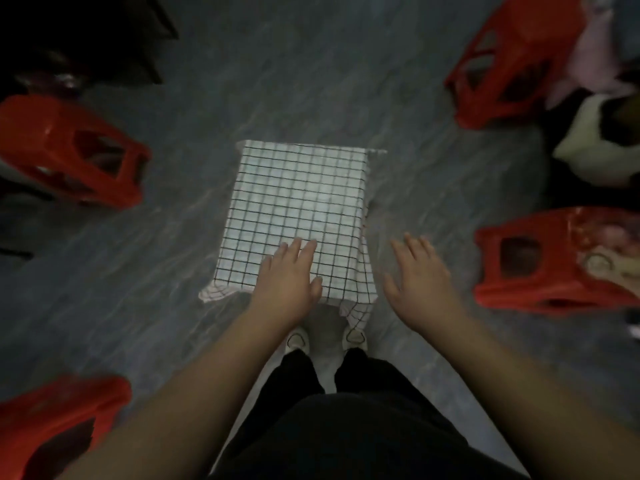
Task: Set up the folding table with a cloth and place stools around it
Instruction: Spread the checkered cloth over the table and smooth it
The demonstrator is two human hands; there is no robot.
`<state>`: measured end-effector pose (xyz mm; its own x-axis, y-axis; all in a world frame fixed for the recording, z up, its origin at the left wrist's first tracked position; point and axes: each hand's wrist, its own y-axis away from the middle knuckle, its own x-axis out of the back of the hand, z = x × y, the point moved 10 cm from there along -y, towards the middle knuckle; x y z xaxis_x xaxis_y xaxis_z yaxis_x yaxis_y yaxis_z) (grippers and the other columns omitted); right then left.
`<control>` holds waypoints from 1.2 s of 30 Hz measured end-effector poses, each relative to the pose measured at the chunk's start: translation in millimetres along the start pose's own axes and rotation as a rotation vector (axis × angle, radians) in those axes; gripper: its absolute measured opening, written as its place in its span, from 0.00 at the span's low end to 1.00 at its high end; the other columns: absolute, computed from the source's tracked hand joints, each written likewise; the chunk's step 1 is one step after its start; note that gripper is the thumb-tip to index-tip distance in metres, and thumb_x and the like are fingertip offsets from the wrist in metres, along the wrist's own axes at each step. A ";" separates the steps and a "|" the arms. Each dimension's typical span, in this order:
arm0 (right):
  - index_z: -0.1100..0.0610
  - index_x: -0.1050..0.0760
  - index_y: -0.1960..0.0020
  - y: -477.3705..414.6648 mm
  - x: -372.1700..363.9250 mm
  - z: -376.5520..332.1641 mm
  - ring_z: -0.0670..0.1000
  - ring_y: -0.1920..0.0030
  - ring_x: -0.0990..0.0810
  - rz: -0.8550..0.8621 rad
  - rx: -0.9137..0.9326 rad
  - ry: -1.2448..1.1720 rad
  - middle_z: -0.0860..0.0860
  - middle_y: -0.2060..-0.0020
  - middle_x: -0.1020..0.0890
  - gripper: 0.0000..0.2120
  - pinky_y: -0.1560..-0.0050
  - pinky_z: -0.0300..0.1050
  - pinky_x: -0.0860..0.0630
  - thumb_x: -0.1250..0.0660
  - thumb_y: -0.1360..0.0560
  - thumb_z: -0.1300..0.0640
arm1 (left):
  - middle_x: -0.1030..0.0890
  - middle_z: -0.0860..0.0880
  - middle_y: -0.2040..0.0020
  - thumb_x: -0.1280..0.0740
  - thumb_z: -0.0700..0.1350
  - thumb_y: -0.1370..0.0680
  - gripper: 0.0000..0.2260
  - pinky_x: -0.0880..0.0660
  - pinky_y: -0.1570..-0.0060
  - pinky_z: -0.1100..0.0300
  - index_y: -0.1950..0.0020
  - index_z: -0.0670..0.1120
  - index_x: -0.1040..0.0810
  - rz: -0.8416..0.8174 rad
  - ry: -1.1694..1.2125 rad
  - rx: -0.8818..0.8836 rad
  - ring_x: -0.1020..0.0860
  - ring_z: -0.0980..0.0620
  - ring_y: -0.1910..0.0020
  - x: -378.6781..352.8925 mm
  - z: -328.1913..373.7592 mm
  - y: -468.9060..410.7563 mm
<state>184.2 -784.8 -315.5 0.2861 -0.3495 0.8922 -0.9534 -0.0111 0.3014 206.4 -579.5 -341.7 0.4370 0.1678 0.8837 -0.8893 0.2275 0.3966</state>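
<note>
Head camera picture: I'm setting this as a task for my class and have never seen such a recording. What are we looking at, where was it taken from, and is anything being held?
There is no machine here. A person wears one wide-angle camera on the head, so this single picture looks down past their own arms to the floor. The left hand lies flat, fingers straight, over the near part of a checked cloth. The cloth is draped over a small table, which is hidden beneath it. The right hand is open too, beside the cloth's right edge and above the floor. Neither hand holds anything. Four red stools stand around: far left, near left, far right and near right. The person's shoes show just below the cloth. The picture is dim and blurred.
</note>
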 end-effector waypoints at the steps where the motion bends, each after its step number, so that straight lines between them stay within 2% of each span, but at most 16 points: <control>1: 0.58 0.37 0.24 2.9 -5.0 8.2 0.61 0.25 0.39 0.019 -0.044 -0.014 0.59 0.27 0.32 0.30 0.26 0.57 0.41 0.35 0.22 0.51 | 0.45 0.45 0.19 0.40 0.55 0.19 0.31 0.44 0.24 0.42 0.19 0.51 0.49 -0.025 -0.021 -0.048 0.47 0.43 0.21 -7.2 6.6 -8.1; 4: 0.61 0.34 0.26 15.4 -31.1 31.0 0.65 0.27 0.36 0.046 -0.183 -0.051 0.62 0.29 0.30 0.30 0.27 0.61 0.37 0.39 0.26 0.50 | 0.44 0.45 0.19 0.39 0.54 0.19 0.31 0.45 0.24 0.42 0.19 0.50 0.48 -0.092 -0.058 -0.185 0.46 0.43 0.21 -33.8 20.7 -26.3; 9: 0.60 0.35 0.26 33.5 -92.3 59.5 0.64 0.29 0.34 0.035 -0.326 -0.078 0.61 0.30 0.30 0.32 0.30 0.63 0.34 0.46 0.26 0.46 | 0.44 0.44 0.19 0.39 0.53 0.19 0.31 0.45 0.24 0.42 0.19 0.49 0.47 -0.206 -0.121 -0.362 0.46 0.42 0.21 -90.9 31.0 -37.3; 13: 0.57 0.36 0.27 25.8 -153.9 82.3 0.61 0.28 0.35 -0.009 -0.391 -0.146 0.57 0.30 0.30 0.31 0.32 0.62 0.33 0.46 0.27 0.45 | 0.46 0.42 0.19 0.39 0.51 0.19 0.31 0.46 0.24 0.43 0.19 0.48 0.48 -0.249 -0.093 -0.372 0.47 0.41 0.21 -141.2 20.8 -61.5; 18: 0.59 0.35 0.27 -7.9 -272.2 129.1 0.61 0.29 0.34 -0.043 -0.421 -0.279 0.58 0.30 0.29 0.29 0.30 0.61 0.34 0.42 0.25 0.49 | 0.44 0.39 0.20 0.35 0.48 0.21 0.32 0.46 0.24 0.42 0.20 0.46 0.45 -0.245 -0.082 -0.346 0.48 0.37 0.21 -245.7 1.5 -114.3; 22: 0.61 0.32 0.30 -42.5 -376.5 176.5 0.59 0.34 0.30 -0.027 -0.468 -0.482 0.58 0.36 0.26 0.24 0.32 0.51 0.34 0.38 0.24 0.56 | 0.44 0.38 0.20 0.32 0.48 0.22 0.32 0.47 0.24 0.39 0.21 0.47 0.41 -0.211 -0.173 -0.430 0.50 0.36 0.21 -335.2 -2.8 -152.4; 25: 0.59 0.32 0.28 -65.8 -439.9 209.4 0.50 0.36 0.29 -0.050 -0.605 -0.767 0.53 0.37 0.26 0.24 0.37 0.38 0.37 0.33 0.23 0.58 | 0.49 0.43 0.18 0.31 0.52 0.23 0.31 0.54 0.24 0.35 0.22 0.53 0.38 -0.179 -0.249 -0.486 0.57 0.37 0.20 -375.8 -4.2 -176.7; 27: 0.56 0.28 0.32 -80.5 -481.6 218.2 0.47 0.39 0.24 -0.117 -0.674 -1.149 0.49 0.39 0.22 0.23 0.34 0.46 0.29 0.31 0.26 0.58 | 0.52 0.45 0.18 0.31 0.55 0.24 0.27 0.56 0.27 0.29 0.26 0.58 0.33 -0.166 -0.297 -0.538 0.59 0.37 0.21 -390.4 -4.5 -188.7; 29: 0.57 0.25 0.36 -89.8 -513.3 211.8 0.53 0.40 0.19 -0.225 -0.650 -1.556 0.54 0.41 0.18 0.23 0.38 0.56 0.24 0.34 0.30 0.62 | 0.52 0.44 0.18 0.31 0.56 0.25 0.24 0.55 0.30 0.25 0.29 0.60 0.29 -0.176 -0.320 -0.581 0.59 0.36 0.21 -398.5 -3.7 -195.6; 30: 0.58 0.25 0.34 -91.5 -522.5 208.4 0.57 0.39 0.20 -0.288 -0.627 -1.656 0.58 0.40 0.18 0.24 0.38 0.59 0.24 0.35 0.31 0.63 | 0.52 0.44 0.18 0.31 0.57 0.25 0.23 0.54 0.31 0.24 0.30 0.61 0.28 -0.186 -0.327 -0.593 0.60 0.35 0.21 -401.4 -3.4 -198.2; 33: 0.60 0.25 0.33 -87.4 -536.5 205.1 0.62 0.38 0.20 -0.405 -0.619 -1.655 0.61 0.38 0.19 0.26 0.38 0.60 0.24 0.33 0.31 0.62 | 0.54 0.44 0.18 0.32 0.60 0.25 0.23 0.55 0.32 0.23 0.31 0.60 0.29 -0.211 -0.345 -0.600 0.62 0.35 0.21 -404.4 -5.1 -201.7; 36: 0.64 0.24 0.35 -75.6 -549.2 216.0 0.61 0.41 0.19 -0.433 -0.700 -1.597 0.61 0.41 0.18 0.26 0.42 0.54 0.21 0.30 0.32 0.61 | 0.56 0.43 0.18 0.30 0.60 0.27 0.26 0.54 0.33 0.22 0.30 0.58 0.30 -0.225 -0.387 -0.618 0.62 0.34 0.22 -406.0 -6.9 -200.1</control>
<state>78.5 -794.3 -900.9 -0.2844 -0.9083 -0.3069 -0.5088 -0.1283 0.8513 207.9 -686.5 -781.5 0.4193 -0.2680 0.8674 -0.4975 0.7313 0.4665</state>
